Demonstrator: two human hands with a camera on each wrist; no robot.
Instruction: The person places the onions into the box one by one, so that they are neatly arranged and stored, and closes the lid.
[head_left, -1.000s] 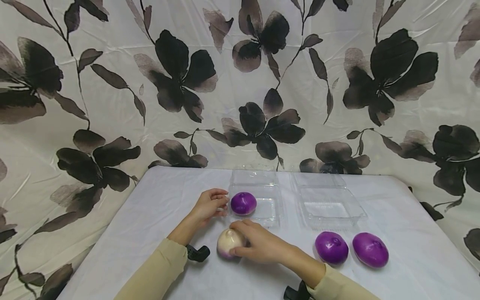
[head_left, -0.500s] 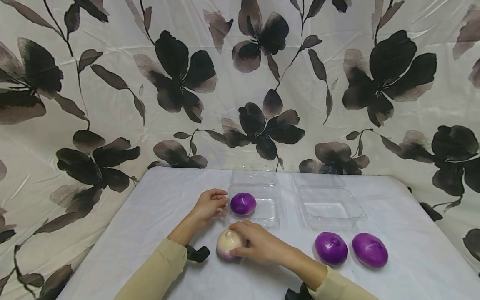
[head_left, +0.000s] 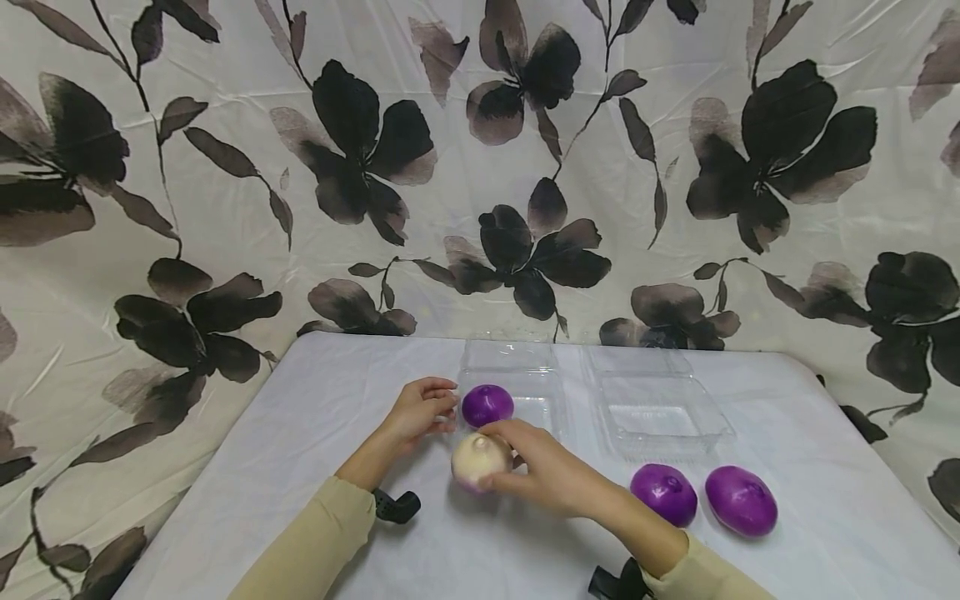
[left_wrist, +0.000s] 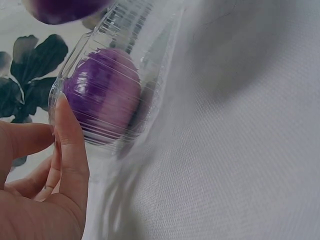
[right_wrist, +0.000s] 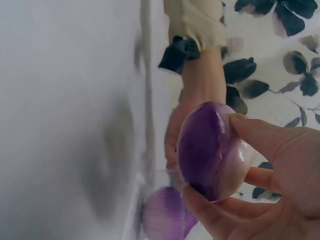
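Observation:
My right hand [head_left: 551, 471] holds a pale onion [head_left: 482, 460] with a purple side, thumb and fingers around it. It hangs just above the table, near the front of the left clear plastic clamshell box [head_left: 543, 408]; its purple side shows as the onion [right_wrist: 210, 150] in the right wrist view. Inside that box, on the left, sits a purple onion [head_left: 487, 405]. My left hand [head_left: 416, 415] is at the box's left side. In the left wrist view, its thumb and index finger pinch the rim of the box [left_wrist: 55, 102].
To the right stands a second clear clamshell box [head_left: 660, 417], lid raised, with nothing in it. Two purple onions [head_left: 663, 496] lie in front of it. A white cloth covers the table [head_left: 817, 467], and a floral sheet [head_left: 517, 167] hangs behind.
My right hand has lifted the pale onion off the table and moved it slightly right and away from me, toward the left box. The left hand stays in place.

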